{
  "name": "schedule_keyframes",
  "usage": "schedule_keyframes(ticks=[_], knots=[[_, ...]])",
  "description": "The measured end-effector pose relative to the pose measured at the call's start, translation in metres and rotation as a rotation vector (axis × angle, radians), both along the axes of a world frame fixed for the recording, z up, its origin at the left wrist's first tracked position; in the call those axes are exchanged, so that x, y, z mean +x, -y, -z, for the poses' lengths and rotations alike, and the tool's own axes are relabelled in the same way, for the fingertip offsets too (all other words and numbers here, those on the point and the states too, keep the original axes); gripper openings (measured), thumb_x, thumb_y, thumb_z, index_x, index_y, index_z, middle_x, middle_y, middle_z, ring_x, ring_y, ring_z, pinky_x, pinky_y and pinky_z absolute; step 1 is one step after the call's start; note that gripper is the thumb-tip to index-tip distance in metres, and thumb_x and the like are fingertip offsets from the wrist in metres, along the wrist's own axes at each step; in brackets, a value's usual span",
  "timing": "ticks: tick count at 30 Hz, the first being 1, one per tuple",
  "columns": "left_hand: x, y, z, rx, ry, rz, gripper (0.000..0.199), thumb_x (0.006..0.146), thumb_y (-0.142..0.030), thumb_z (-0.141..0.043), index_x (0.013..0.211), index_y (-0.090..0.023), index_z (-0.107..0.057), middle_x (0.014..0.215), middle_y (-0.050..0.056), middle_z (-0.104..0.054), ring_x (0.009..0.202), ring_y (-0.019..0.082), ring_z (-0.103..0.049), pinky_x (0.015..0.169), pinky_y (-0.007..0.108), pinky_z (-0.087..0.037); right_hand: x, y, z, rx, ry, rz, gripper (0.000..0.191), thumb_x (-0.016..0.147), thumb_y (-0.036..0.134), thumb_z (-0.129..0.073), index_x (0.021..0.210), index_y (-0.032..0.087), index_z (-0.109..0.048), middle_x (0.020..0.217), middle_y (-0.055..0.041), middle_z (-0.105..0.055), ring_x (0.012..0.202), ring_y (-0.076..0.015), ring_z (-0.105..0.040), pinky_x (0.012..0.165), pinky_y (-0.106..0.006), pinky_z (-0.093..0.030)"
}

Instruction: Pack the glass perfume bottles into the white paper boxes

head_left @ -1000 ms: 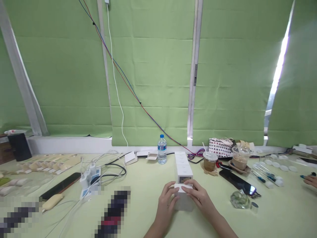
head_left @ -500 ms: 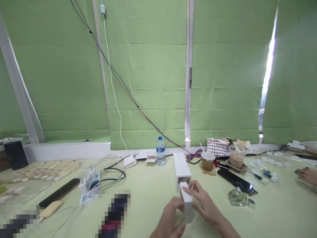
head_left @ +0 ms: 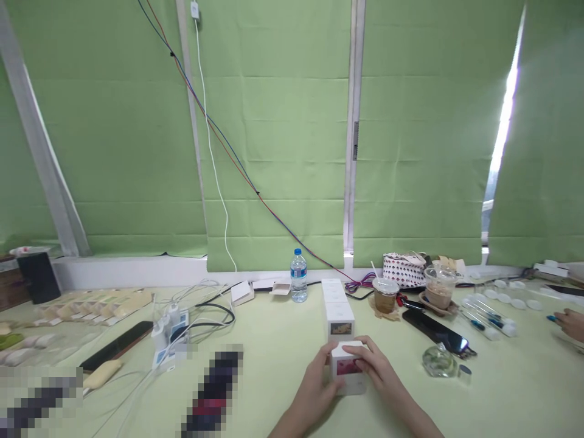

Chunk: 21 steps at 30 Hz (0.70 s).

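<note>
A small white box (head_left: 350, 384) with a pink picture on its front stands on the table between my two hands. My left hand (head_left: 318, 382) grips its left side, the thumb at the front face. My right hand (head_left: 378, 365) holds it from the right, fingers over the top edge and part of the picture. Just behind it, a row of similar white boxes (head_left: 340, 315) runs away from me; the nearest one shows a dark brownish picture. Whether the held box touches that row I cannot tell.
Right of the boxes are a brown drink cup (head_left: 385, 298), a black phone (head_left: 435, 331) and a glass bottle (head_left: 438, 362). A water bottle (head_left: 298, 280) stands behind. Cables and chargers (head_left: 171, 331) lie left. Another person's hand (head_left: 570, 322) is at far right.
The box has turned so its pink picture faces me, and it stands behind-aligned with the row. Both hands have closed around its sides. The view has shifted slightly.
</note>
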<state>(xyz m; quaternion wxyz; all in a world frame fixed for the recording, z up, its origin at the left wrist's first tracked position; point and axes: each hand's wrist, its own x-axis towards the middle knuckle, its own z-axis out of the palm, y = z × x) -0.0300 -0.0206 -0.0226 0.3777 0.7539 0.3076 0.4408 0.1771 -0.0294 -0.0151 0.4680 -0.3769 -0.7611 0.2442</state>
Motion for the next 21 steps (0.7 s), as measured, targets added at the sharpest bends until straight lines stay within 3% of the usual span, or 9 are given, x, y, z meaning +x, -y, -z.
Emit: schedule_keyframes(ticks=[3, 8, 12, 14, 17, 21], knots=[[0.002, 0.001, 0.001, -0.092, 0.014, 0.012, 0.054, 0.076, -0.014, -0.059, 0.127, -0.026, -0.045, 0.121, 0.006, -0.061, 0.101, 0.023, -0.06, 0.094, 0.041, -0.047, -0.003, 0.002, 0.0, 0.008, -0.013, 0.002, 0.035, 0.094, 0.023, -0.036, 0.115, 0.031, -0.063, 0.115, -0.0079, -0.054, 0.107, -0.0208, -0.057, 0.088, -0.032, -0.049], [0.002, 0.001, 0.001, -0.107, 0.038, 0.027, 0.058, 0.072, -0.006, -0.055, 0.126, -0.026, -0.046, 0.119, 0.005, -0.062, 0.1, 0.022, -0.061, 0.094, 0.041, -0.048, -0.007, 0.014, 0.002, -0.008, 0.028, 0.054, 0.04, 0.094, 0.019, -0.035, 0.127, 0.033, -0.052, 0.12, -0.0061, -0.054, 0.11, -0.0195, -0.057, 0.093, -0.033, -0.047], [-0.003, -0.007, 0.0, -0.124, 0.019, 0.087, 0.077, 0.067, 0.0, -0.048, 0.137, -0.03, -0.038, 0.129, 0.004, -0.058, 0.107, 0.021, -0.059, 0.095, 0.041, -0.048, -0.006, 0.017, 0.013, -0.038, 0.14, 0.138, 0.062, 0.082, 0.008, -0.045, 0.138, 0.034, -0.035, 0.124, -0.0044, -0.053, 0.107, -0.0193, -0.059, 0.092, -0.033, -0.048], [-0.007, -0.014, 0.002, -0.05, -0.028, 0.08, 0.084, 0.063, 0.002, -0.046, 0.139, -0.032, -0.036, 0.14, 0.002, -0.049, 0.124, 0.022, -0.049, 0.107, 0.044, -0.037, -0.006, 0.014, 0.019, -0.023, 0.171, 0.197, 0.066, 0.079, 0.005, -0.043, 0.138, 0.034, -0.033, 0.123, -0.0041, -0.053, 0.104, -0.0189, -0.06, 0.089, -0.032, -0.05], [-0.011, -0.023, 0.008, 0.031, -0.065, -0.007, 0.093, 0.061, 0.003, -0.048, 0.144, -0.033, -0.029, 0.155, -0.002, -0.027, 0.142, 0.024, -0.021, 0.118, 0.046, -0.015, -0.009, 0.005, 0.027, 0.064, 0.163, 0.314, 0.064, 0.078, 0.004, -0.042, 0.135, 0.033, -0.04, 0.129, -0.0063, -0.048, 0.111, -0.0211, -0.057, 0.091, -0.035, -0.049], [-0.007, -0.036, 0.021, -0.104, -0.031, -0.089, 0.108, 0.06, 0.001, -0.058, 0.149, -0.028, -0.006, 0.159, 0.002, -0.007, 0.145, 0.029, -0.008, 0.117, 0.047, -0.016, -0.017, -0.008, 0.033, 0.093, 0.117, 0.403, 0.063, 0.079, 0.004, -0.042, 0.133, 0.036, -0.043, 0.154, -0.0029, -0.019, 0.128, -0.0235, -0.046, 0.095, -0.038, -0.048]])
